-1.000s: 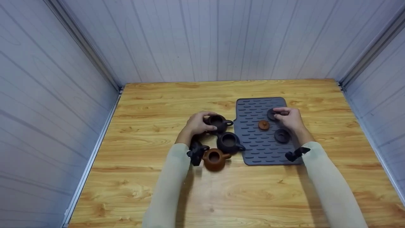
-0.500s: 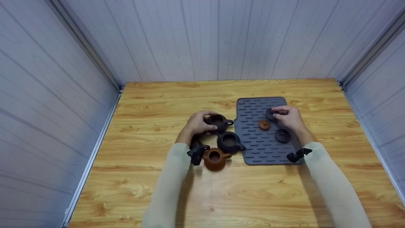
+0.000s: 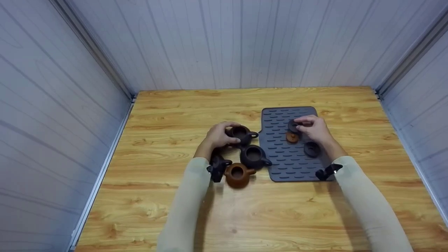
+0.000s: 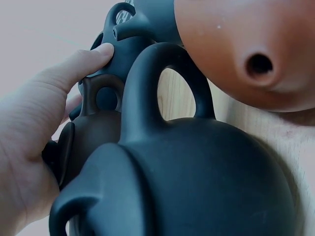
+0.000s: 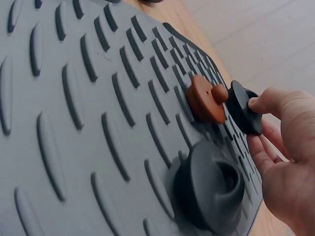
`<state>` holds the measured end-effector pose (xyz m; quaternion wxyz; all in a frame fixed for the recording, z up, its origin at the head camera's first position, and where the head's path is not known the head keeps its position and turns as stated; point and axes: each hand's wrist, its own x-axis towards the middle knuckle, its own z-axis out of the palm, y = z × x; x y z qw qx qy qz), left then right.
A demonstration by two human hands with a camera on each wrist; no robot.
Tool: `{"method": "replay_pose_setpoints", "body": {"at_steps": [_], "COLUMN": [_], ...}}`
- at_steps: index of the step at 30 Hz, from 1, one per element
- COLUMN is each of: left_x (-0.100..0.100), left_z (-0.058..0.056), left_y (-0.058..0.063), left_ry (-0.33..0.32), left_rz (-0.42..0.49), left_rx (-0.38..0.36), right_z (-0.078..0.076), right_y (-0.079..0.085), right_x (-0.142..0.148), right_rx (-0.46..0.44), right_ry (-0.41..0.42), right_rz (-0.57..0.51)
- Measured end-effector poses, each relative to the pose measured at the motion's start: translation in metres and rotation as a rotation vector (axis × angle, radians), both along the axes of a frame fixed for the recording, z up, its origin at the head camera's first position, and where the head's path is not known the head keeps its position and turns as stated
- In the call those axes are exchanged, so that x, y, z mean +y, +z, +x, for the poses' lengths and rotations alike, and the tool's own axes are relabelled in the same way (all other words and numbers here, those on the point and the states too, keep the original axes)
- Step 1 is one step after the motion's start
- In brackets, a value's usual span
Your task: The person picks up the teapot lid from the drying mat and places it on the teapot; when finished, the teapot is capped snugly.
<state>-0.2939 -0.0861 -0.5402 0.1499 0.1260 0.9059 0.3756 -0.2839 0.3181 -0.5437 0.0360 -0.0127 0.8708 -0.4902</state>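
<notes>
My left hand point(image 3: 218, 135) grips the farthest dark teapot point(image 3: 247, 137), which stands without a lid. In the left wrist view its thumb lies on that teapot's side. Nearer stand a lidless black teapot point(image 3: 251, 165) and a lidless orange-brown teapot point(image 3: 238, 181). Beneath my left hand and wrist are a lidded brown teapot point(image 4: 101, 140) and a lidded black teapot point(image 4: 211, 172). Over the mat, my right hand point(image 3: 313, 130) pinches a dark teapot lid point(image 5: 241, 110) between thumb and fingers. Beside it lie an orange-brown lid point(image 5: 204, 101) and another dark lid point(image 5: 204, 189).
The dark grey ridged mat point(image 3: 283, 169) lies right of the teapots on the wooden table point(image 3: 168, 140). One black teapot's spout reaches over the mat's left edge. Pale panel walls point(image 3: 224, 45) enclose the table at the back and both sides.
My right hand has shifted left across the mat with the dark lid, bringing it just behind the orange-brown lid. My left hand and the teapots have stayed put.
</notes>
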Motion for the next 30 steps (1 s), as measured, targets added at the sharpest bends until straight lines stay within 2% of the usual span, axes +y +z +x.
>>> {"method": "replay_pose_setpoints", "body": {"at_steps": [14, 23, 30], "left_x": [-0.001, -0.003, -0.004], "left_z": [0.001, 0.002, 0.001], "left_y": [-0.002, -0.001, -0.002], "left_ry": [-0.002, 0.001, -0.003], "left_rz": [-0.006, -0.008, -0.023], "left_rx": [0.003, 0.009, 0.018], "right_z": [0.002, 0.003, 0.006], "right_y": [0.007, 0.011, 0.015], "right_x": [-0.034, -0.056, -0.076], "right_rx": [0.033, 0.070, 0.075], "right_ry": [0.098, 0.150, 0.177], "right_rz": [-0.050, -0.003, -0.044]}}
